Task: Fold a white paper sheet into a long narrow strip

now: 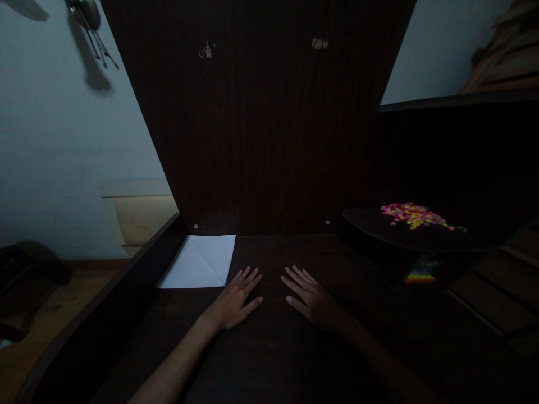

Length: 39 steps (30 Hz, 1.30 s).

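Both hands rest palm down on the dark wooden desk [269, 359], with a gap between them. My left hand [236, 298] has its fingers spread and holds nothing; it lies beside the lower right corner of a white sheet of paper [200, 261], which shows a diagonal crease and may be a stack. My right hand [310, 297] is also flat with fingers apart, and nothing is in it. To its right, on a low rounded shelf [366, 224], is a heap of small pink, yellow and orange pieces [415, 215], too small to name.
A tall dark panel [269, 140] rises behind the desk, and a raised side board [109, 297] bounds the left. Under the shelf sits a rainbow-striped item [420, 275]. Something with hanging rods [90, 22] is on the pale wall. The light is dim.
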Available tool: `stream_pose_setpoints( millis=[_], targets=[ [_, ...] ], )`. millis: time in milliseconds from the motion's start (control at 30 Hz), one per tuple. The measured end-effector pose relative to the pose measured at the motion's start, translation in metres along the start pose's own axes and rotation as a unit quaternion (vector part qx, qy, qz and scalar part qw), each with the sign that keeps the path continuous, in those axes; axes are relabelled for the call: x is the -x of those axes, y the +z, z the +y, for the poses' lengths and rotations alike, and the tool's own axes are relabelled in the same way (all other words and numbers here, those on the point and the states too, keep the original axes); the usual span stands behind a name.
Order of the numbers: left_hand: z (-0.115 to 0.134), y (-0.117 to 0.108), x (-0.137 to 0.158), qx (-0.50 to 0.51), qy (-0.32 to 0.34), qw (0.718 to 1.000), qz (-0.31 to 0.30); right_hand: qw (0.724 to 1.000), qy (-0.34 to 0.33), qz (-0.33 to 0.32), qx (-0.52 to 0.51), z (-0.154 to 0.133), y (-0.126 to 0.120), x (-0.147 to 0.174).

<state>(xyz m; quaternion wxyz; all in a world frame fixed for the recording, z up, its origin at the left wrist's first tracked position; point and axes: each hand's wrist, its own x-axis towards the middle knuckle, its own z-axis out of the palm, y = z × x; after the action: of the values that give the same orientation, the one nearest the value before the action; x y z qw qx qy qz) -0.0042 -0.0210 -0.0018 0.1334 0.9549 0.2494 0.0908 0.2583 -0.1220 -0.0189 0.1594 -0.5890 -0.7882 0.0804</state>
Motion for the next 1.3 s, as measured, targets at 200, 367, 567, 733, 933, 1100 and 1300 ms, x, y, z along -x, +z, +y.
stream_pose_setpoints(
  millis=[200, 367, 567, 733, 933, 1100, 1300],
  targets=[
    [0.002, -0.002, 0.0, 0.001, -0.009, 1.0, -0.005, 1.0, 0.001, 0.002, -0.005, -0.001, 0.0, 0.0],
    [0.001, -0.001, 0.0, 0.001, -0.007, 1.0, -0.006, 1.0, 0.0, 0.012, -0.002, 0.002, 0.002, 0.0],
    [0.0, 0.0, -0.001, 0.006, 0.007, 1.0, 0.004, 1.0, -0.005, 0.02, -0.001, 0.002, 0.003, 0.0],
    [0.004, -0.004, -0.002, 0.001, -0.008, 1.0, -0.011, 1.0, 0.012, -0.004, -0.001, 0.001, 0.001, 0.0],
    [0.006, -0.01, -0.004, -0.035, 0.011, 0.999, 0.038, 1.0, 0.013, -0.001, -0.004, 0.003, 0.003, 0.0],
    [-0.004, -0.024, -0.003, -0.064, -0.089, 0.979, 0.169, 1.0, 0.011, -0.005, 0.0, 0.002, 0.001, 0.0],
    [-0.016, -0.034, 0.001, -0.129, -0.254, 0.936, 0.207, 0.999, 0.021, -0.023, -0.001, -0.001, -0.004, -0.001]
  ],
)
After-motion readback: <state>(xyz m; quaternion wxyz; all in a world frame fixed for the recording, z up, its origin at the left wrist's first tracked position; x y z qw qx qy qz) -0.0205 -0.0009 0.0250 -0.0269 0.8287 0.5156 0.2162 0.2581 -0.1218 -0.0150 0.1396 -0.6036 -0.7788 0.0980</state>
